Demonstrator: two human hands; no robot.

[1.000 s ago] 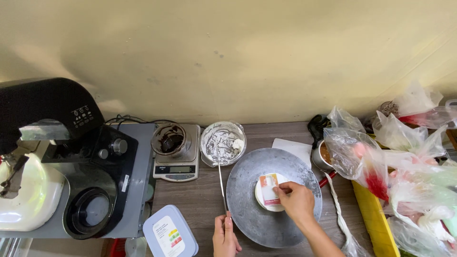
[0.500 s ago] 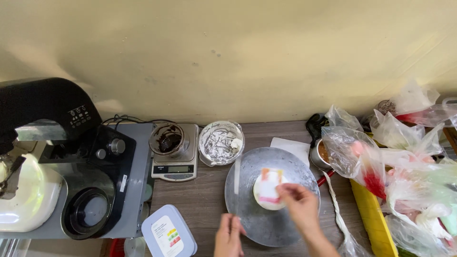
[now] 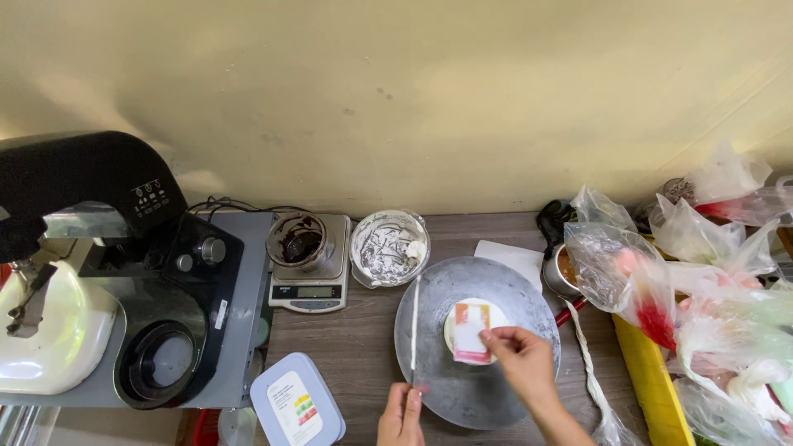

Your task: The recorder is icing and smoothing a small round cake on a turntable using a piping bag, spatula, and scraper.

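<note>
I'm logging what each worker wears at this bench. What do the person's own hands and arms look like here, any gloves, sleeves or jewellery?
Both hands are bare, with no gloves. The left hand shows only its fingers and part of its back at the bottom edge; no ring is visible. The right hand and its forearm are uncovered, with no sleeve, watch or bracelet in view. Rings, if any, are too small to make out.
</note>
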